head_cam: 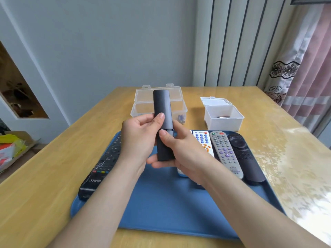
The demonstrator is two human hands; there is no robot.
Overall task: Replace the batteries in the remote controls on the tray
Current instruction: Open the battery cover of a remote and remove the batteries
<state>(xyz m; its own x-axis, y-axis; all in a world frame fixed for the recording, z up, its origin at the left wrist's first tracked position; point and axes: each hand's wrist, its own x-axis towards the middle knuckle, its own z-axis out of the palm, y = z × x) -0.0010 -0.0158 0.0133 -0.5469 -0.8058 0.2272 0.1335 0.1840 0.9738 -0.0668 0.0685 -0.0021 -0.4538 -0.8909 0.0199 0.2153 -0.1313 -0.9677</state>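
Five remotes in all: one in my grasp and four lying on the blue tray [161,203], which sits on the wooden table [53,176]. Of the four, a long black remote [103,165] lies along the tray's left side, and three lie side by side at its far right: a white remote [202,140] with blue and orange buttons, a grey remote [225,153] with purple buttons, and a rounded black remote [245,154]. Two boxes stand beyond the tray with their lids up. One is a clear box [143,104] with a few blue batteries [180,119] in its right end; I cannot count them. The other is a white box [223,122] with one battery [223,116] in it. I hold the slim black remote [162,104] above the tray, nearly upright, its top end in front of the clear box. It is matte and plain, with no buttons on the face turned to me. A seam crosses it below the middle, and a sliver of grey shows at the seam's right end. My left hand [138,140] is wrapped round its middle, thumb pressed flat just above the seam. My right hand [184,153] grips the lower part, thumb just below the seam and fingers curled under the bottom end.
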